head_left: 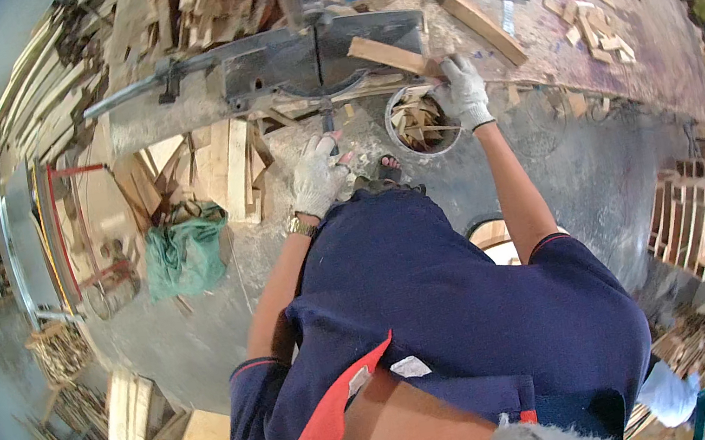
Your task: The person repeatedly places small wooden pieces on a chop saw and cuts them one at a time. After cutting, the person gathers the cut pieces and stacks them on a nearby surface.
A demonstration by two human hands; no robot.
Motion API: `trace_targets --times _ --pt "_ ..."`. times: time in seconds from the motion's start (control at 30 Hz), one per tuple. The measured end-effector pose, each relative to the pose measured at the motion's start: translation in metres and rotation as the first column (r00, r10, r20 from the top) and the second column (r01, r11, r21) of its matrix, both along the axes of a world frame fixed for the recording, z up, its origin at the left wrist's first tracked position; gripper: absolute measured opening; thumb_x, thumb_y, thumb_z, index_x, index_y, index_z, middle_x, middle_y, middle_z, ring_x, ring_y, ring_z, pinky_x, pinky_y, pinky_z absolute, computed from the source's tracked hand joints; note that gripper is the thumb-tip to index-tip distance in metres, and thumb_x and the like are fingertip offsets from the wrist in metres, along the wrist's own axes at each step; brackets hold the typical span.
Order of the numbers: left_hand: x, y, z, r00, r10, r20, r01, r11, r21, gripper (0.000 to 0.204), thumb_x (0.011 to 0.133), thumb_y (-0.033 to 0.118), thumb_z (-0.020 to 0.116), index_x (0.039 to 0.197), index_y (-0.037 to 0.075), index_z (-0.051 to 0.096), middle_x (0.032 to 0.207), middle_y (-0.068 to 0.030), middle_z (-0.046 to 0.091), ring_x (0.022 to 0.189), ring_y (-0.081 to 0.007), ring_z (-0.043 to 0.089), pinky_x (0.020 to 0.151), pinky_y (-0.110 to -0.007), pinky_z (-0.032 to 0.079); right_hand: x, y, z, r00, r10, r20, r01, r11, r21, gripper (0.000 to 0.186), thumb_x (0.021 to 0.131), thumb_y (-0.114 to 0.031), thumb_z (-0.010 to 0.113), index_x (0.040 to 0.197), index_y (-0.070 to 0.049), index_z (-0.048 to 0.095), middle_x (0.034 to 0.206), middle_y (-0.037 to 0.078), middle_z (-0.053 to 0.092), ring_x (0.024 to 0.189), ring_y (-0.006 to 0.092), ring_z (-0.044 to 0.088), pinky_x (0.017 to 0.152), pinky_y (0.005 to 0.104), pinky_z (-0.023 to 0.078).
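Left hand [318, 175]: gloved, fingers loosely extended, no object visible in it; located in front of the saw table [265, 70]. Right hand [466, 92]: gloved, grasping one end of the wooden strip [387, 54]; the strip's free end overlaps the saw table's right side. Offcut bucket [424, 121]: front right of the saw table. Risk: a loosened one-ended grip could drop the strip into the bucket; a forward left reach could expose fingers at the saw slot [317, 55].
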State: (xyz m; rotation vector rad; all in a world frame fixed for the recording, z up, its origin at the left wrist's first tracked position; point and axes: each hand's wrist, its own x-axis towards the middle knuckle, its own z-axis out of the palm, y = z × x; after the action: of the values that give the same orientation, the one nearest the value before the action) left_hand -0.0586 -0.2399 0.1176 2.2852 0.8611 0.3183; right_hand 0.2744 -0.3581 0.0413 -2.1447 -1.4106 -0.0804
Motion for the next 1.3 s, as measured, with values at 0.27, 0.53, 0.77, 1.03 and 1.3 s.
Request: trace_targets --times 0.27,0.53,0.77,1.03,1.3 --pt "-0.017 0.015 -0.002 1.0 0.016 -0.007 -0.016 1.0 -0.013 0.042 0.089 0.028 0.071 0.125 0.007 0.065 0.112 -0.0162 0.064 0.105 -0.0376 0.062 0.087 -0.046 0.051 -0.047 0.099 0.026 0.985 0.107 0.136 -0.106 0.994 -0.02 0.061 0.074 -0.027 0.082 0.13 -0.013 0.063 0.134 0.01 0.06 0.125 0.033 0.054 0.109 0.0467 0.04" --pt "-0.037 0.055 -0.036 0.985 0.065 -0.162 -0.007 0.943 0.332 0.042 0.092 0.036 0.068 0.123 0.008 0.068 0.117 -0.0174 0.064 0.109 -0.0386 0.062 0.091 -0.049 0.05 -0.048 0.09 0.032 0.948 -0.293 -0.126 0.261 0.939 -0.222 0.072 0.067 -0.041 0.09 0.124 -0.006 0.064 0.117 0.018 0.067 0.106 0.0414 0.065 0.091 0.0468 0.053" --pt "-0.011 0.126 -0.063 0.979 0.178 0.099 -0.195 0.96 0.201 0.038 0.087 0.027 0.072 0.117 0.004 0.068 0.115 -0.0179 0.065 0.112 -0.0384 0.059 0.093 -0.049 0.048 -0.035 0.09 0.014 0.93 -0.329 -0.163 0.269 0.912 -0.31 0.03 0.077 -0.031 0.08 0.091 -0.007 0.07 0.088 0.017 0.072 0.086 0.0377 0.069 0.076 0.0466 0.053" --pt "0.033 0.193 -0.089 0.988 0.059 0.145 -0.113 0.91 0.398 0.026 0.084 0.026 0.073 0.105 0.01 0.074 0.108 -0.0054 0.066 0.107 -0.0302 0.058 0.092 -0.044 0.045 -0.038 0.117 0.003 0.902 -0.394 -0.179 0.346 0.905 -0.246 0.03 0.077 -0.031 0.077 0.086 -0.003 0.069 0.08 0.02 0.069 0.08 0.0382 0.067 0.073 0.0444 0.053" --pt "0.047 0.227 -0.098 0.966 0.009 0.259 -0.087 0.953 0.291 0.018 0.083 0.027 0.075 0.087 0.009 0.074 0.093 -0.0089 0.066 0.096 -0.0343 0.061 0.086 -0.047 0.048 -0.036 0.132 -0.01 0.859 -0.393 -0.328 0.395 0.916 -0.061 0.031 0.074 -0.027 0.081 0.087 -0.001 0.071 0.079 0.017 0.07 0.074 0.0326 0.066 0.072 0.04 0.052"
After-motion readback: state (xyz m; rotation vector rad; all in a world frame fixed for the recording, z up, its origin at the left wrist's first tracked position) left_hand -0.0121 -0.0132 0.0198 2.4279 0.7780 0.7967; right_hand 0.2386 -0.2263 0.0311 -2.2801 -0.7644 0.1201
